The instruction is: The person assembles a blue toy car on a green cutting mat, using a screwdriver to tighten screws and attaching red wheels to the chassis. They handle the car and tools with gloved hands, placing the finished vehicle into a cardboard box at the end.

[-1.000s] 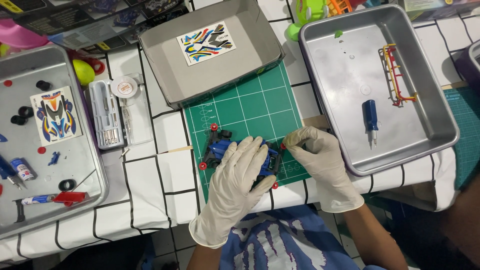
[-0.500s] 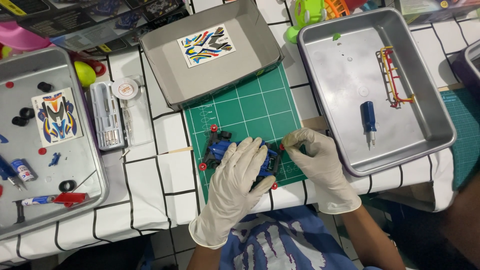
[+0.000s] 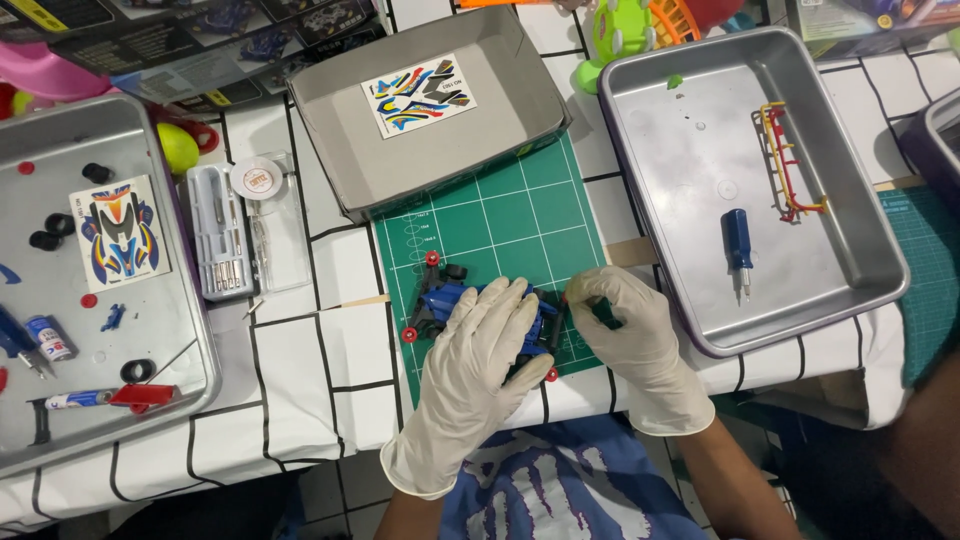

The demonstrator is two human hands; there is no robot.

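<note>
From the head camera, my gloved left hand (image 3: 480, 355) lies flat and loosely closed over the blue toy car chassis (image 3: 455, 305), pinning it to the green cutting mat (image 3: 500, 215) near the front edge of the worktop. My right hand (image 3: 630, 335) is curled at the car's right end, fingertips pinched together on something small there; I cannot tell what, since the glove hides it. Small red wheel hubs (image 3: 409, 334) stick out at the chassis's corners, one (image 3: 551, 375) just at the mat's front border. My judgement is that pressing too hard with the covering palm could snap a thin axle or pop a hub loose, and a freed piece could roll off the near edge. The blue screwdriver (image 3: 738, 245) sits well apart in the metal tray (image 3: 870, 240) on the right, beside a yellow and red parts frame (image 3: 785, 160).
</note>
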